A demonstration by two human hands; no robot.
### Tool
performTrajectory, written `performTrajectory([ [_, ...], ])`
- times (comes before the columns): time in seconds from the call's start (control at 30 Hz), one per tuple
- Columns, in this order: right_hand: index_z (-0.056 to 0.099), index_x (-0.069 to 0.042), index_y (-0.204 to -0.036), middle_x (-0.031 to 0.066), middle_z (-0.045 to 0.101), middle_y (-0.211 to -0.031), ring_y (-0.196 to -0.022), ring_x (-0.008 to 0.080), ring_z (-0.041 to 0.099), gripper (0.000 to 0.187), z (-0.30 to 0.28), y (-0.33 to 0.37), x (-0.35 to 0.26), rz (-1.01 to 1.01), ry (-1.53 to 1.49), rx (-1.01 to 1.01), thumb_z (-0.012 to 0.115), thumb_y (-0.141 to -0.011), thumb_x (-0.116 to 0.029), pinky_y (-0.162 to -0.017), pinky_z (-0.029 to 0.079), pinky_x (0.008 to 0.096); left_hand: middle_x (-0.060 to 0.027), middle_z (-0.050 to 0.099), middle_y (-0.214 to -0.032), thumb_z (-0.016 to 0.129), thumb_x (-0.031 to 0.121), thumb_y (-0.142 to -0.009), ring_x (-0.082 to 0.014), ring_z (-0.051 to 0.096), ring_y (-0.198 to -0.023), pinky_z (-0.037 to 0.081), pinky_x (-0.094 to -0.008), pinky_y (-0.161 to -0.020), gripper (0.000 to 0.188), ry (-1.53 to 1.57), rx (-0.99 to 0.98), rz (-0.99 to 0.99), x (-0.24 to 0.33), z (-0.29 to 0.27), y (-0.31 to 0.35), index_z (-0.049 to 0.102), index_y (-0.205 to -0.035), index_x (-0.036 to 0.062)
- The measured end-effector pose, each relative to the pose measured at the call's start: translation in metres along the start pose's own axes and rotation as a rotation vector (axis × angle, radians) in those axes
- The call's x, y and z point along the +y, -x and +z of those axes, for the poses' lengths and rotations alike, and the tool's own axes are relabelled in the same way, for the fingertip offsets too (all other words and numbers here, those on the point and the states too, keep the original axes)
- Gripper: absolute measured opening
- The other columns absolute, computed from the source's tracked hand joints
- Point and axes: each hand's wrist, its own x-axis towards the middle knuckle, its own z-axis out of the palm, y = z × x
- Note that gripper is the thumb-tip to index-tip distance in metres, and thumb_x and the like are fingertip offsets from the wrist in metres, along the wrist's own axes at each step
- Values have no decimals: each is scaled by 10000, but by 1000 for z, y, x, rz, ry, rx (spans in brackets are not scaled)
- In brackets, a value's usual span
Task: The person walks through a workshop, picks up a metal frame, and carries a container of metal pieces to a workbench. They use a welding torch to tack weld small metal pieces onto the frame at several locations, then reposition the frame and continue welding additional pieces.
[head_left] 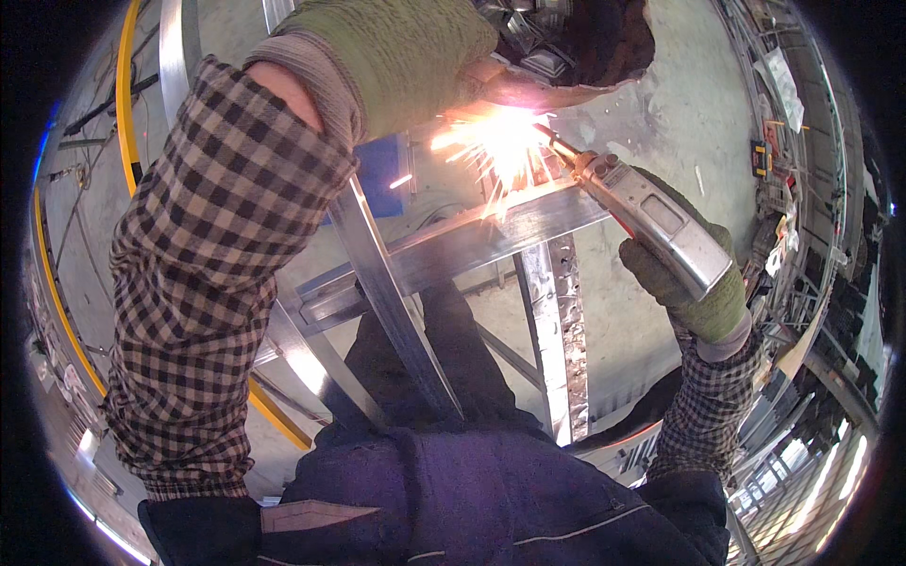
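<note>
Head view: right hand [714,316] wrapped round torch [665,222], long axis running lower right to upper left, tip in the sparks [510,141] at the far edge of the rail [472,243], which lies ahead-left of that hand and runs roughly crosswise, climbing to the right. Left hand [415,66] reaches across above the sparks, fingers hidden, can't tell its grip. Dark hollow piece [618,42] beside it looks container-like, shiny bits [533,38] inside, kind unclear.
</note>
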Motion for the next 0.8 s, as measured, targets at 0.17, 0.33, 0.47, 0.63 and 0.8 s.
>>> performTrajectory([
  [0.17, 674, -14, -1368, 86, 775, -976, -801, 116, 678, 506, 0, 0, 3, 7, 73, -42, 839, -916, -172, -708, 561, 294, -83, 691, -1398, 690, 260, -1036, -212, 673, -1266, 443, -458, -1227, 428, 26, 1, 15, -2, 1, 0, 639, -1448, 154],
  [0.33, 718, -27, -1273, 54, 762, -952, -785, 104, 660, 410, 0, 0, 6, -71, 57, 2, 853, -914, -173, -692, 555, 289, -87, 680, -1415, 696, 221, -1032, -217, 654, -1295, 489, -424, -1192, 448, 78, -32, -6, 3, -4, -2, 620, -1462, 122],
  [0.47, 637, -8, -1440, 93, 782, -984, -775, 107, 672, 570, -1, 0, 3, 23, 0, -39, 819, -920, -154, -691, 568, 294, -90, 671, -1428, 701, 189, -1029, -222, 640, -1318, 527, -397, -1163, 464, 256, -96, -45, 8, -11, -8, 604, -1473, 97],
  [0.63, 765, -53, -1198, -21, 730, -911, -756, 52, 622, 321, 2, 3, -7, 200, -97, -27, 871, -912, -150, -636, 493, 239, -93, 693, -1377, 665, 176, -1043, -227, 655, -1280, 543, -382, -1133, 455, -280, -241, 34, 8, -10, 1, 584, -1479, 77],
  [0.8, 747, -26, -1195, 0, 736, -946, -805, 79, 650, 323, -3, 5, -5, 140, -106, -47, 861, -906, -116, -683, 521, 258, -107, 748, -1205, 645, 263, -1018, -262, 704, -1129, 551, -408, -1068, 368, 462, -25, -276, 13, 0, 3, 674, -1360, 128],
])
